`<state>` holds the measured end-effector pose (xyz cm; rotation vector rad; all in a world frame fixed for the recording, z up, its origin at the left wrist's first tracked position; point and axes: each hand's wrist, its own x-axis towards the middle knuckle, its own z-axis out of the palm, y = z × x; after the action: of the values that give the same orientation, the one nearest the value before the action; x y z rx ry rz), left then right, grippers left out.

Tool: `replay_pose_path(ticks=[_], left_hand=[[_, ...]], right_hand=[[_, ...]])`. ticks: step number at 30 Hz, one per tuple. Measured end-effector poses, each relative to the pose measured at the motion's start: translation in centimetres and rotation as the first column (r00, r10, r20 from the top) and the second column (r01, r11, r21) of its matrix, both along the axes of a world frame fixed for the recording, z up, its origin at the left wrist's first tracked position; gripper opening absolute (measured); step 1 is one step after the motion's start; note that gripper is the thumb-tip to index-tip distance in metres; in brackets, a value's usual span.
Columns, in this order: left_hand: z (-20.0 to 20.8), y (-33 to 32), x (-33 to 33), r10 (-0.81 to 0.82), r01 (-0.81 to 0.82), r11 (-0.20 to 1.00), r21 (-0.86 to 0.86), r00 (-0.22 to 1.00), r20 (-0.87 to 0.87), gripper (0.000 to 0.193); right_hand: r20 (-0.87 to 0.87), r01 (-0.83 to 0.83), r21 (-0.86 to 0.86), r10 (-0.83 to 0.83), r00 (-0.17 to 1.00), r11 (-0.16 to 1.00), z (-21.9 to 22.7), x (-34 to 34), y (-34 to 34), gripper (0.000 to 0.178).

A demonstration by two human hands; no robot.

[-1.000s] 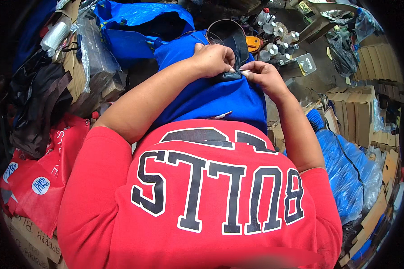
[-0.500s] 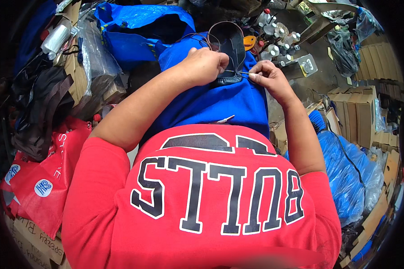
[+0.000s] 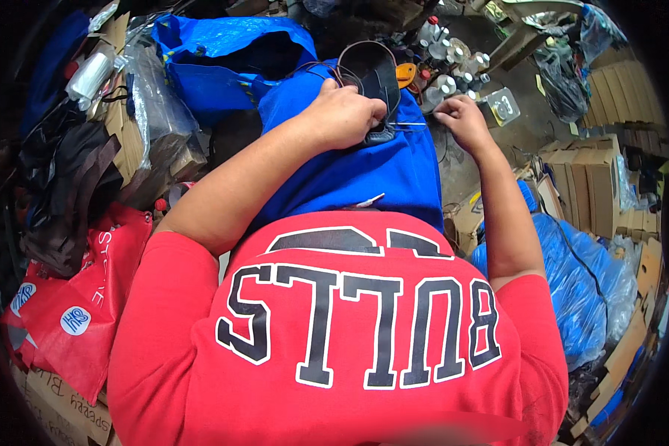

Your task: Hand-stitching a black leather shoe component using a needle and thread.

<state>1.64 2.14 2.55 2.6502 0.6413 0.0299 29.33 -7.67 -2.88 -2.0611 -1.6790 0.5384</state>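
A black leather piece [image 3: 385,85], with a brown-edged loop curving at its far end, lies on the blue cloth [image 3: 334,178] over my lap. It resembles part of a shoe, but its kind is not clear. My left hand [image 3: 346,117] is closed on its near part and hides much of it. From beside those fingers a thin needle-like metal rod [image 3: 410,124] points right. My right hand [image 3: 462,123] is apart from the leather, to its right, fingertips pinched together. Whatever they hold is too fine to make out.
Several small bottles [image 3: 453,56] and a clear square container [image 3: 502,106] stand at the far right. An orange object [image 3: 406,74] lies by the leather. A blue bag [image 3: 234,52] is far left, a red bag [image 3: 89,297] near left. Cardboard boxes [image 3: 583,182] stack up on the right.
My right hand has moved right, away from the leather and the thin rod it was touching. The rod now sticks out with its right end free. My left hand has shifted slightly over the leather.
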Motion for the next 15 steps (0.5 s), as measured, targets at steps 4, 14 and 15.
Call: replay_pose_path(ticks=[4,14,15], left_hand=[[-0.8,0.0,-1.1,0.047,-0.047,0.999,-0.009,0.999,0.027,0.009],[-0.6,0.0,-3.0,-0.025,0.018,0.995,0.094,0.997,0.069,0.005],[-0.4,-0.1,-3.6,-0.024,0.015,0.992,0.126,0.998,0.065,0.005]], right_hand=[[0.120,-0.226,0.264,0.201,0.972,0.937,6.6,-5.5,0.3,0.015],[0.410,-0.556,-0.127,0.554,0.724,0.821,7.4,-9.4,1.0,0.007],[0.406,-0.543,-0.122,0.541,0.737,0.831,7.2,-9.0,0.9,0.007]])
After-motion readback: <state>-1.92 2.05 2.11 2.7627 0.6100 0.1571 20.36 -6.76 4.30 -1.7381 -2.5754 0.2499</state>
